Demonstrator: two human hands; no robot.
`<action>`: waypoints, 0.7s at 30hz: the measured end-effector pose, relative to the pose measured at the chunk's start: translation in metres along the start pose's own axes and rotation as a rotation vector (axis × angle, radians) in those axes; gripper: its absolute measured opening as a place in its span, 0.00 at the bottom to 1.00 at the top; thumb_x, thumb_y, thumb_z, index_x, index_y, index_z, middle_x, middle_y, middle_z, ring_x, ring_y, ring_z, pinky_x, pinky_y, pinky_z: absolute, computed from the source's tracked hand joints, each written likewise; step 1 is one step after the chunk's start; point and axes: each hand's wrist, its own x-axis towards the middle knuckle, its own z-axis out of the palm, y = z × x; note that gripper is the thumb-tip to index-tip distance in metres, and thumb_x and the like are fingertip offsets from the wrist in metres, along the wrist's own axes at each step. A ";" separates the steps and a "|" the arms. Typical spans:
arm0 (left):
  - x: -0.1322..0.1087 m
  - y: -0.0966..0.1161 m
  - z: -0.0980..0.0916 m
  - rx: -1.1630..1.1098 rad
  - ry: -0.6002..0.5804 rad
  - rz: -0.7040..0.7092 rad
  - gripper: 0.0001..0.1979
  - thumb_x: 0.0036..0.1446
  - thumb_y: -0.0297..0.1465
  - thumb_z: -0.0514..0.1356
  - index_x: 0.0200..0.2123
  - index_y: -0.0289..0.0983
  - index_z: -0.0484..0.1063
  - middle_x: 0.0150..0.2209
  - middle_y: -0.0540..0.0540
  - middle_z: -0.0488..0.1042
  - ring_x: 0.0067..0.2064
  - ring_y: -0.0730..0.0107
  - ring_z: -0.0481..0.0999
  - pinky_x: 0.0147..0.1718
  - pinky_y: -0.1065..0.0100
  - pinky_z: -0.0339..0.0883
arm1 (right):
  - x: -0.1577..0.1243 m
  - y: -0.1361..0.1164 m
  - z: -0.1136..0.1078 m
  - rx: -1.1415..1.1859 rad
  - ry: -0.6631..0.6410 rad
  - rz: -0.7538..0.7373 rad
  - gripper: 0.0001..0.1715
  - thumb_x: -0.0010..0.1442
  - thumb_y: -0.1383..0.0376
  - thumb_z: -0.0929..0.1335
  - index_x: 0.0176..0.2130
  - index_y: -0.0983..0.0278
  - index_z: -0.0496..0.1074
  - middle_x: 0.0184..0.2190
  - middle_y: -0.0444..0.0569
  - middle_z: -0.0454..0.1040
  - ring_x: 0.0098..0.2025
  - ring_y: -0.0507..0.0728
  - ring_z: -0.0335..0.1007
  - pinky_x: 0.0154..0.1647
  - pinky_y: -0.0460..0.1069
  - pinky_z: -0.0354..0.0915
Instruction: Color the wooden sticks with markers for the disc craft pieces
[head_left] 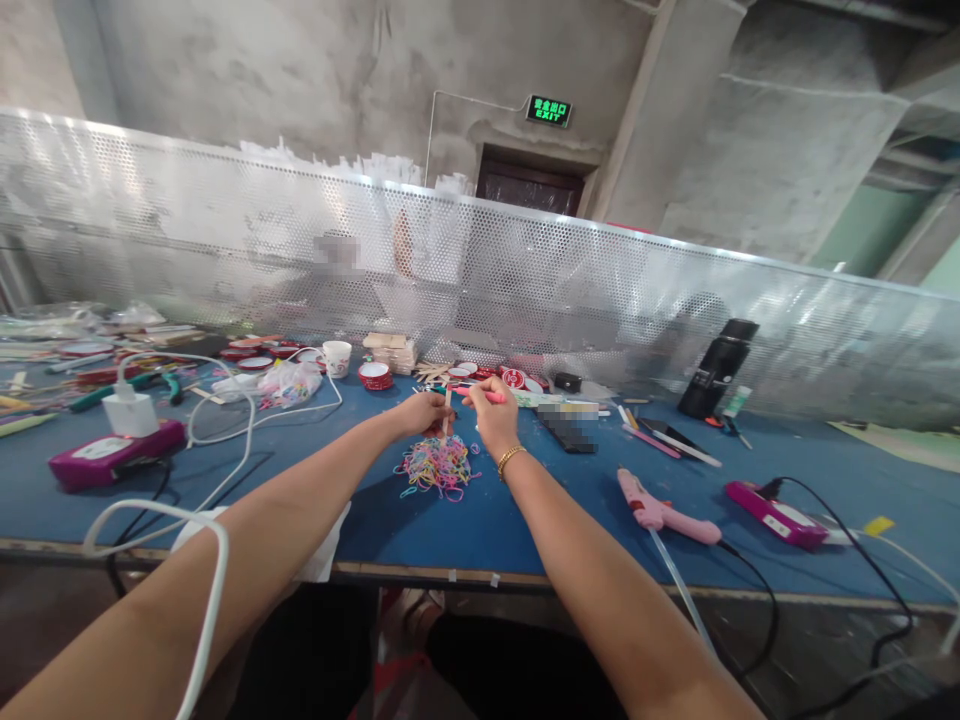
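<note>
A flat stick stands near-vertical at frame centre, pinched in the closed fingers of the left hand. The right hand, curled closed, holds a pink pen beside it; contact is indeterminate. Coloured bands lie below; a glue gun lies lower right.

Wooden stick, shiny metal screen

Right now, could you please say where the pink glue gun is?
In the head view, the pink glue gun lies on the blue table, right of the right forearm and left of a purple power strip.
</note>
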 end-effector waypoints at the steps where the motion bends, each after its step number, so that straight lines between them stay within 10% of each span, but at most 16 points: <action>1: 0.000 0.000 0.000 -0.006 -0.001 0.000 0.12 0.52 0.37 0.62 0.28 0.35 0.66 0.22 0.47 0.75 0.20 0.74 0.70 0.21 0.74 0.58 | 0.000 0.000 0.000 -0.001 -0.001 0.002 0.08 0.54 0.62 0.65 0.25 0.61 0.67 0.21 0.41 0.72 0.28 0.53 0.69 0.35 0.48 0.65; 21: 0.000 0.000 0.001 -0.042 -0.050 -0.019 0.13 0.50 0.38 0.64 0.27 0.34 0.66 0.21 0.47 0.75 0.19 0.75 0.70 0.20 0.74 0.58 | 0.000 -0.003 -0.001 -0.018 0.026 0.016 0.09 0.55 0.60 0.65 0.26 0.61 0.66 0.21 0.41 0.73 0.27 0.53 0.69 0.35 0.48 0.63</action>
